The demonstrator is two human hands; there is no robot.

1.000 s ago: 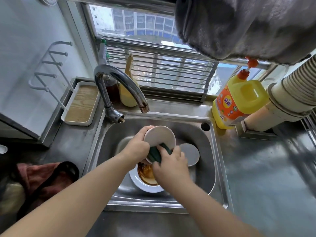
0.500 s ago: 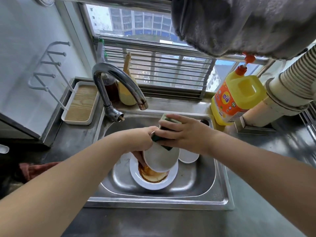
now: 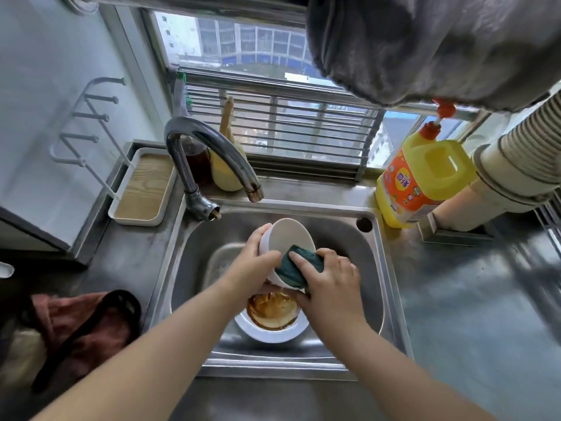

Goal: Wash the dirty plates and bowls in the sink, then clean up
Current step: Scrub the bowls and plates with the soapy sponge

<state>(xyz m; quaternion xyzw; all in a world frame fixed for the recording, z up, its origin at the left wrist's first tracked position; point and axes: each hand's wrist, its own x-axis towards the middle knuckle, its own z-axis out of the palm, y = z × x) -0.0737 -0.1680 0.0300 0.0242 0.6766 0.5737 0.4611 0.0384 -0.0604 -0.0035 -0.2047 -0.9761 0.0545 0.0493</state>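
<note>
Over the steel sink [image 3: 391,299] my left hand [image 3: 253,264] grips a white bowl [image 3: 287,238] by its rim, tilted with its opening toward me. My right hand [image 3: 329,282] holds a dark green sponge [image 3: 299,265] and presses it on the bowl's near rim. Beneath both hands a white plate [image 3: 270,329] smeared with brown sauce lies on the sink floor. The rest of the sink floor is hidden by my hands.
A curved tap [image 3: 209,150] arches over the sink's back left. A yellow detergent bottle [image 3: 422,180] stands at the back right corner. A white tray [image 3: 142,189] sits left of the tap, a reddish cloth [image 3: 82,323] on the left counter, a grey towel [image 3: 425,44] hangs overhead.
My right hand has come back from the far side of the bowl to its near rim with the sponge. The left hand has raised and turned the bowl's opening toward me.
</note>
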